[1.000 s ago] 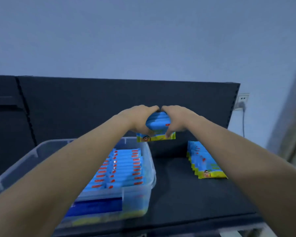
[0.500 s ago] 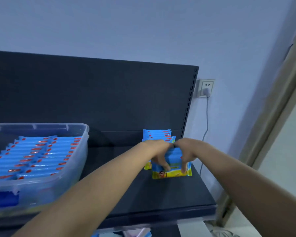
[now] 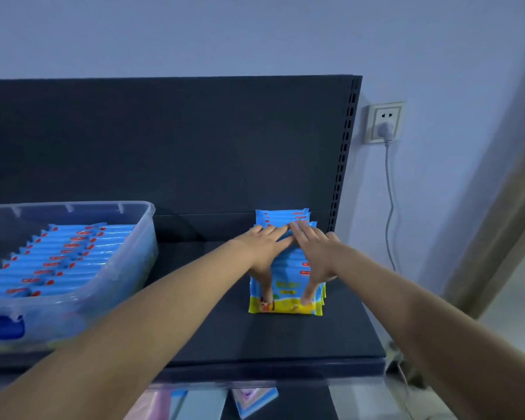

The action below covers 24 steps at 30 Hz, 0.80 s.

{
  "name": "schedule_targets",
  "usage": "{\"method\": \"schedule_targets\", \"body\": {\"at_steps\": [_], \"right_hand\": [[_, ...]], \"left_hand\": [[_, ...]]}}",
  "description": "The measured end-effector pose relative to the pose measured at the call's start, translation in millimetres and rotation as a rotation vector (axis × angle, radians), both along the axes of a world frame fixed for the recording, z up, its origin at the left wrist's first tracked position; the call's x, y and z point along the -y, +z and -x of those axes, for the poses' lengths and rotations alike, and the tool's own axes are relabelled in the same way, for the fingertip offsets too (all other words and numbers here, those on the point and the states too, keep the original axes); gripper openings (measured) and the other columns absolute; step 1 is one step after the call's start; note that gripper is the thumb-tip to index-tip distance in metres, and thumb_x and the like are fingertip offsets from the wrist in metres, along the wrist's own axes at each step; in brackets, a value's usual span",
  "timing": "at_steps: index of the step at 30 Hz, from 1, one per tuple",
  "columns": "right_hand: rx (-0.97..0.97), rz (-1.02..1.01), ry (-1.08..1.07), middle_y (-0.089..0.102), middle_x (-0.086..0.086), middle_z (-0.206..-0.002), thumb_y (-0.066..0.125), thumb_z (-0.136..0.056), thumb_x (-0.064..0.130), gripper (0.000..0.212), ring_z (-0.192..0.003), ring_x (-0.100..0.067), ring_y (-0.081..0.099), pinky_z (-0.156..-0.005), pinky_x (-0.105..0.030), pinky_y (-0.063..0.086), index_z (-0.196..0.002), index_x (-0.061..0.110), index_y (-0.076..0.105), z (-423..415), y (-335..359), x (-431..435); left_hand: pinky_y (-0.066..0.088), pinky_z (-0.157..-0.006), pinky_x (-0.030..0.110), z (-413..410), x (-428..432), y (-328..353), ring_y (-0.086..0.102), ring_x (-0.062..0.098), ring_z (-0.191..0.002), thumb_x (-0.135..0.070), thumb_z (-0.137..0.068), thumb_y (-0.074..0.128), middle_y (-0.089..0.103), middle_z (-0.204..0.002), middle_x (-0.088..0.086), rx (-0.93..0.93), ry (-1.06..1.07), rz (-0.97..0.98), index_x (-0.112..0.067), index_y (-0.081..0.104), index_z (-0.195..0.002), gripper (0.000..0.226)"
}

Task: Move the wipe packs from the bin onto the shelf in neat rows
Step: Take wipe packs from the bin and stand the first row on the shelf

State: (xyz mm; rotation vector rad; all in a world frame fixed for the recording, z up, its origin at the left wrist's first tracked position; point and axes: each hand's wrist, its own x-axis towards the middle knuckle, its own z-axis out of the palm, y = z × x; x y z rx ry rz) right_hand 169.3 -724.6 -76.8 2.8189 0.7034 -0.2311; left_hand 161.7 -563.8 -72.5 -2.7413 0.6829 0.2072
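Observation:
A row of blue and yellow wipe packs stands upright on the dark shelf, running back toward the shelf's rear panel on the right side. My left hand and my right hand lie on top of this row with fingers stretched out, fingertips meeting near the back packs. Both thumbs reach down over the front pack's face. A clear plastic bin at the left holds several more blue wipe packs in rows.
The shelf's right upright stands just behind the row. A wall socket with a plugged cable is on the wall to the right. The shelf's front edge runs below my arms, with pastel packages underneath.
Both hands carried a bundle of packs from above the bin to the right and set it in front of the shelf row. Their fingers then uncurled and now lie flat on the packs.

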Motion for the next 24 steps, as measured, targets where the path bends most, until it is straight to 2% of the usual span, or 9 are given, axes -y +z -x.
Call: {"method": "schedule_targets", "body": {"at_steps": [3,7,11,15,19,22,24], "right_hand": [[-0.06,0.017,0.003,-0.015,-0.001,-0.161,0.085,-0.045,0.065,0.157,-0.149,-0.017,-0.008,-0.119,-0.044,0.014,-0.15,0.01,-0.019,-6.0,-0.4,-3.8],[-0.15,0.015,-0.059,-0.028,-0.003,-0.157,0.087,-0.055,0.052,0.153,-0.146,-0.018,-0.019,-0.12,-0.047,0.009,-0.145,0.01,-0.029,-6.1,-3.8,-11.4],[-0.159,0.005,-0.078,-0.03,-0.005,-0.156,0.086,-0.059,0.046,0.148,-0.145,-0.019,-0.024,-0.121,-0.042,0.002,-0.146,0.01,-0.028,-5.8,-5.1,-14.1],[-0.156,0.058,-0.058,-0.031,-0.005,-0.155,0.085,-0.054,0.057,0.154,-0.144,-0.018,-0.026,-0.12,-0.046,-0.006,-0.145,0.011,-0.03,-5.0,-2.3,-13.8],[-0.158,0.052,-0.052,-0.031,-0.003,-0.155,0.081,-0.05,0.067,0.156,-0.144,-0.017,-0.026,-0.119,-0.049,-0.007,-0.145,0.011,-0.03,-0.3,6.5,-15.5],[-0.171,0.1,-0.042,-0.032,-0.003,-0.155,0.081,-0.053,0.066,0.154,-0.144,-0.017,-0.025,-0.12,-0.049,-0.004,-0.145,0.01,-0.03,6.3,6.6,-22.0],[-0.176,0.108,-0.051,-0.031,-0.003,-0.156,0.084,-0.053,0.062,0.155,-0.146,-0.018,-0.021,-0.12,-0.048,0.003,-0.145,0.009,-0.029,8.8,2.1,-25.8]], "left_hand": [[0.004,-0.12,0.038,2.5,0.4,-11.9,-0.002,0.018,-0.149,-0.065,-0.049,0.084,-0.012,-0.162,-0.001,-0.035,0.036,0.028,-0.021,-0.019,-0.152,0.153],[0.002,-0.121,0.039,4.4,6.0,-16.9,-0.007,0.019,-0.149,-0.068,-0.052,0.081,-0.015,-0.161,0.005,0.012,0.069,-0.011,-0.01,-0.019,-0.151,0.153],[0.001,-0.121,0.04,8.0,7.2,-18.9,-0.009,0.021,-0.149,-0.069,-0.055,0.079,-0.014,-0.161,0.009,0.047,0.09,-0.022,-0.004,-0.016,-0.151,0.15],[0.0,-0.121,0.038,11.8,1.1,-15.8,-0.005,0.021,-0.149,-0.074,-0.05,0.077,-0.01,-0.162,0.007,0.069,0.089,0.005,-0.005,-0.013,-0.152,0.153],[0.002,-0.121,0.039,15.7,-8.4,-13.4,-0.004,0.021,-0.149,-0.079,-0.045,0.075,-0.008,-0.162,0.009,0.081,0.073,0.018,-0.004,-0.011,-0.152,0.157],[0.002,-0.121,0.04,21.7,-9.5,-17.4,-0.003,0.022,-0.149,-0.079,-0.047,0.075,-0.008,-0.162,0.009,0.072,0.05,0.023,-0.003,-0.011,-0.152,0.155],[0.002,-0.121,0.04,24.5,-9.3,-20.4,-0.003,0.021,-0.149,-0.076,-0.05,0.076,-0.008,-0.162,0.008,0.068,0.046,0.039,-0.005,-0.012,-0.152,0.153]]}}
